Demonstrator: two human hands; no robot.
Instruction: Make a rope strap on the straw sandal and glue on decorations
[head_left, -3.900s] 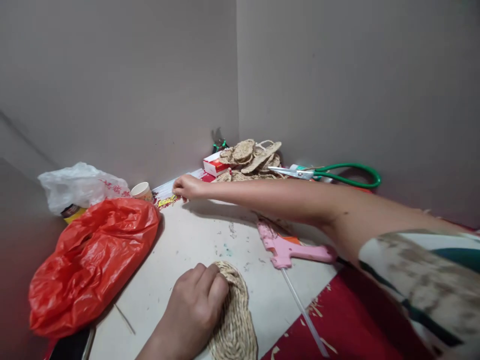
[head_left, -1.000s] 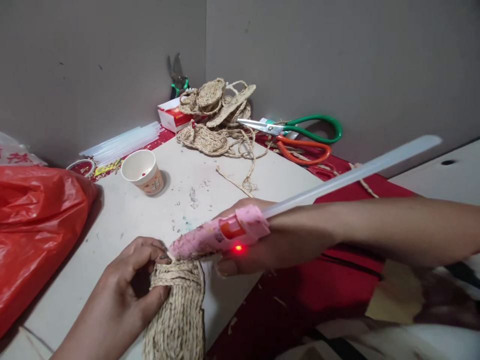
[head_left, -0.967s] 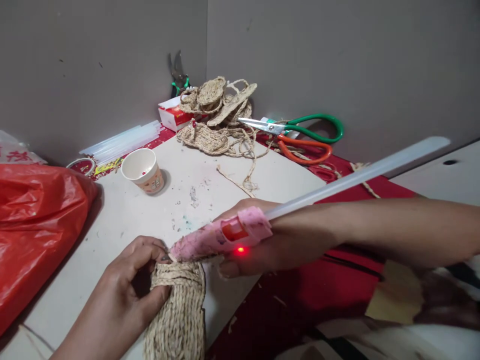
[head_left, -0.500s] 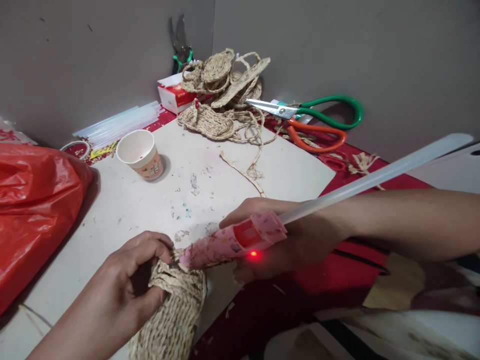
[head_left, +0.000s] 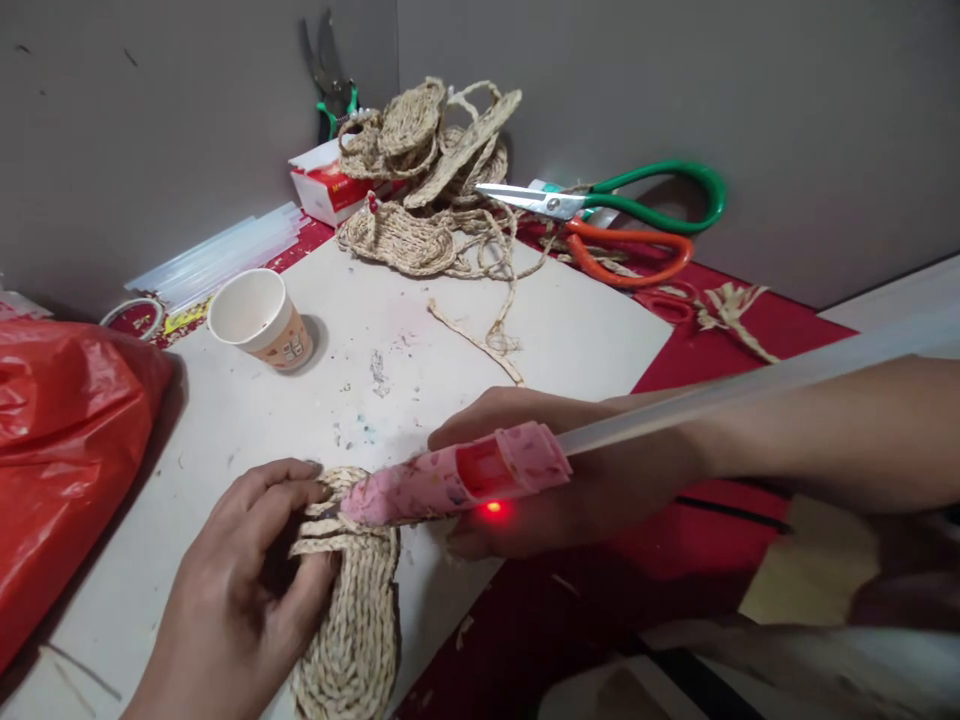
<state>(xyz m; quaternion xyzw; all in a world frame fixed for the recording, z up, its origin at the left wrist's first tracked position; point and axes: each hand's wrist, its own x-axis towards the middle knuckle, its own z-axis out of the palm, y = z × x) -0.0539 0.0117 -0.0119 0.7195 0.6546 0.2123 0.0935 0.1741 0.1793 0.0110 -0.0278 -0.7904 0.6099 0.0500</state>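
My right hand [head_left: 517,520] is closed round a pink hot glue gun [head_left: 465,475] with a red light glowing on its side. A long translucent glue stick [head_left: 675,405] sticks out of its back end over my right forearm. The gun's nozzle end meets a woven straw sole [head_left: 352,630] shaped like a small slipper, with braided strands across its upper part. My left hand [head_left: 255,560] pinches that sole at its left edge, fingers above and thumb below. The tip of the nozzle is partly hidden among the strands.
A paper cup [head_left: 281,340] stands on the white board [head_left: 442,400]. Behind it lie braided straw pieces [head_left: 405,235], a red-and-white box [head_left: 322,190], pruning shears [head_left: 330,90], large scissors [head_left: 577,205] and spare glue sticks [head_left: 217,255]. A red plastic bag [head_left: 75,440] fills the left side.
My left hand and the sole have come lower and flatter, showing more of the sole's length. The glue gun has shifted slightly left with its tip still at the strands. The camera view has moved a little.
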